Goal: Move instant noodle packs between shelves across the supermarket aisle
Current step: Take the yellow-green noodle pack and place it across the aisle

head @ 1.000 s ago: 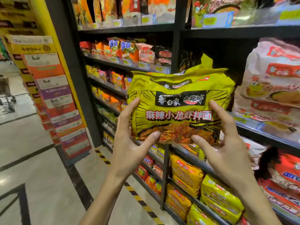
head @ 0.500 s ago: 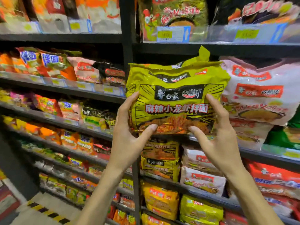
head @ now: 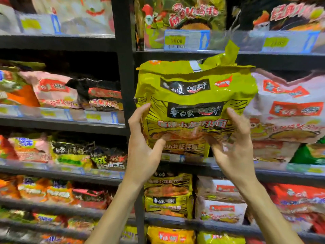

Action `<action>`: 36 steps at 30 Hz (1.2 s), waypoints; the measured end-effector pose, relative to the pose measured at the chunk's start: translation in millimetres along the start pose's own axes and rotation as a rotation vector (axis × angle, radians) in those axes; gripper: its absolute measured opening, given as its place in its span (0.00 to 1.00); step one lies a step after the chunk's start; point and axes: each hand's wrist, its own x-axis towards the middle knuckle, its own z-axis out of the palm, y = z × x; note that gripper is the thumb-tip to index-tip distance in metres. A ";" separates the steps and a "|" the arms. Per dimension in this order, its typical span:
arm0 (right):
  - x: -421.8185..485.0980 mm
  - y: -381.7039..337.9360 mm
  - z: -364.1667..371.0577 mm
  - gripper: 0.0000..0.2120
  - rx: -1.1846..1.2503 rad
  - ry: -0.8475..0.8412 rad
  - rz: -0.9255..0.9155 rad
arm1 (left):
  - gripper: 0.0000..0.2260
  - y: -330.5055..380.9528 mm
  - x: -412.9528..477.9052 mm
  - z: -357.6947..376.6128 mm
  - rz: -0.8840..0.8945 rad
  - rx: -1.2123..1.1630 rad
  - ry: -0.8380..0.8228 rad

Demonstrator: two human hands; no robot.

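Gripping the yellow pack [head: 193, 95] by its lower corners, the left hand [head: 142, 152] and right hand [head: 233, 148] hold it upright against the front of a shelf [head: 272, 173], thumbs on its face and fingers behind. A pink pack [head: 288, 110] sits just right of it and a black post [head: 123, 67] stands to its left.

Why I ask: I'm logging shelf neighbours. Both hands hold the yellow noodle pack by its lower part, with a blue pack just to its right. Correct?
Not quite: the head view shows a pale pink pack with red labels, not a blue one, just right of the yellow noodle pack. The left hand and right hand do hold it by its lower part.
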 end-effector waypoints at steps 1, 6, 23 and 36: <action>-0.1 2.9 3.0 0.59 -0.003 0.013 -0.005 | 0.40 -3.0 1.9 0.4 0.002 -0.010 0.000; -1.4 11.4 17.9 0.51 -0.045 0.097 -0.052 | 0.41 -9.0 3.8 6.9 0.061 -0.019 0.014; -9.3 30.3 44.0 0.47 -0.135 0.099 -0.019 | 0.39 -36.6 10.6 22.4 0.039 0.083 0.019; 7.0 15.9 42.5 0.40 -0.157 0.067 0.209 | 0.35 -26.2 26.3 31.7 -0.051 0.189 0.000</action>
